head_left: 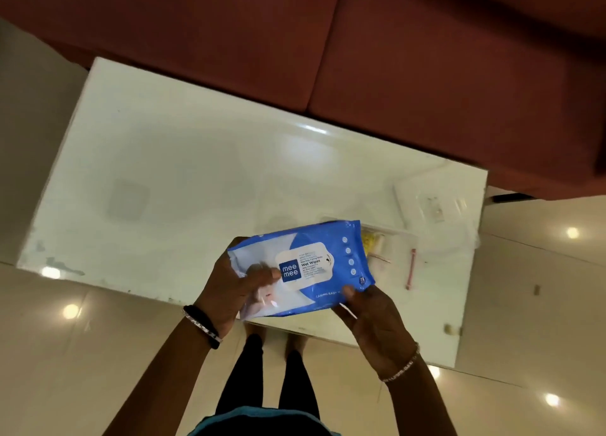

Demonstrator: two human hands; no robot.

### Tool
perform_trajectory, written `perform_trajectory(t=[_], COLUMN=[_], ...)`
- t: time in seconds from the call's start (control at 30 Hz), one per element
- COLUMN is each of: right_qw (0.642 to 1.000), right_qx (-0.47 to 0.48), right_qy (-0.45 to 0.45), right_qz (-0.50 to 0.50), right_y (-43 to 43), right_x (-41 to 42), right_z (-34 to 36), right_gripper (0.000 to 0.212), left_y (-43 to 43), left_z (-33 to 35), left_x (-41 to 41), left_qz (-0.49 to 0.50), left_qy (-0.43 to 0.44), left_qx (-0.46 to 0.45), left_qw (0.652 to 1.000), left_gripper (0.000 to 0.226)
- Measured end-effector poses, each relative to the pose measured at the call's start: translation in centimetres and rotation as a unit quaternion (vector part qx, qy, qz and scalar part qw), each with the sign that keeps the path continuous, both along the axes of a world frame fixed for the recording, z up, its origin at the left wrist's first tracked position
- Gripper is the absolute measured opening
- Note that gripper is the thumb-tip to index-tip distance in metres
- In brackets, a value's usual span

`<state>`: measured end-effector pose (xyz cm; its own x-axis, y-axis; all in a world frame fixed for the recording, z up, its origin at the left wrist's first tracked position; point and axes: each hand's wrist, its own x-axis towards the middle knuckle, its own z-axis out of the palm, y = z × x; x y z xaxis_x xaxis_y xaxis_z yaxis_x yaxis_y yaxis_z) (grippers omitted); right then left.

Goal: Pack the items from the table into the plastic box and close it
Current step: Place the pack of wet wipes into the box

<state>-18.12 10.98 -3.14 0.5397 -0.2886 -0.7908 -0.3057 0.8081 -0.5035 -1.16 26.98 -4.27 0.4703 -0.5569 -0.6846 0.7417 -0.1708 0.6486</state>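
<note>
A blue and white pack of wet wipes [314,265] is held in both hands above the near edge of the white table [183,173]. My left hand [229,291] grips its left end, thumb on top. My right hand [373,317] holds its lower right corner. Behind the pack, a clear plastic box [398,244] stands on the table, partly hidden; a yellow item [369,240] and a small white one show inside. The clear lid [433,206] lies flat further right, near the table's far right corner. A thin pink stick [411,268] lies by the box.
A dark red sofa [393,58] runs along the far side of the table. Glossy tiled floor [65,353] surrounds the table. My legs stand at the table's near edge.
</note>
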Motion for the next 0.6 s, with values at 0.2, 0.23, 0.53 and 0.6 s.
perform_trajectory(t=[0.2,0.23,0.53,0.6], right_qw=[0.985,0.981,0.912,0.889], right_qx=[-0.123,-0.141,-0.276,-0.302], right_qy=[0.103,0.112,0.296,0.33], right_qz=[0.061,0.065,0.072,0.093], right_y=[-6.0,-6.7,-9.7,-10.2], right_x=[-3.8,-4.4,-5.3,-4.4], right_z=[-0.4,-1.0,-7.8,-8.7], right_gripper=[0.03,0.025,0.023,0.027], left_y=[-5.5,-6.6,-13.0,-14.0], left_z=[-0.8,-1.1,-6.3,-7.0], left_x=[-2.9,-3.3,-6.0,-6.0], left_qz=[-0.119,-0.129,-0.14,-0.152], left_qy=[-0.001,-0.007,-0.2,-0.246], left_qx=[0.036,0.044,0.275,0.321], left_qw=[0.992,0.991,0.93,0.902], left_gripper=[0.017,0.02,0.034,0.037])
